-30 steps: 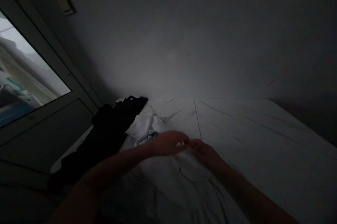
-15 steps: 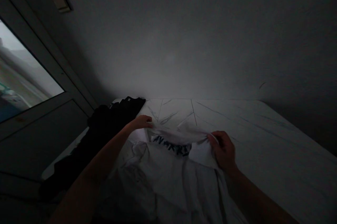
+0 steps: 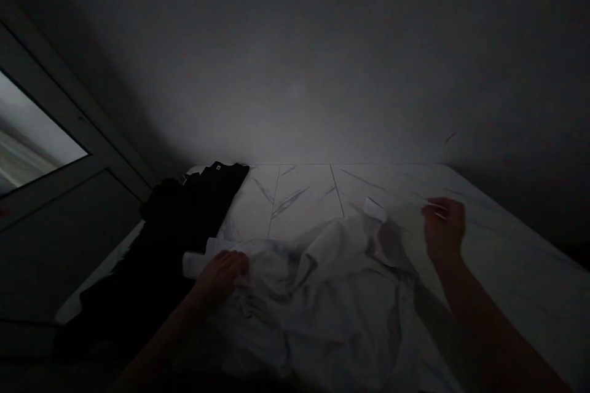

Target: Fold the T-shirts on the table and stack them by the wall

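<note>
Mostly, the open room lies on the right, where a bare marble-patterned tabletop (image 3: pixel 502 251) runs out to a slanting side edge and stops at the back against a pale wall (image 3: pixel 295 61). A crumpled white garment (image 3: pixel 322 301) spreads over the near part of the top, ending short of the back edge, and a small white corner (image 3: pixel 375 208) sticks up from it. A dark garment (image 3: pixel 184 227) lies along the left side, just beside the white one, with a glazed panel (image 3: pixel 32 134) in a grey frame past it. The hands are well apart. The left hand (image 3: pixel 220 277) lies palm down on the white cloth beside a pale flap (image 3: pixel 198 264), its arm reaching in low from the bottom. The right hand (image 3: pixel 444 228) is over the bare top, beyond the cloth's right side, with curled fingertips (image 3: pixel 428 210); a thin pale sliver shows there, but whether they pinch anything I cannot tell.
</note>
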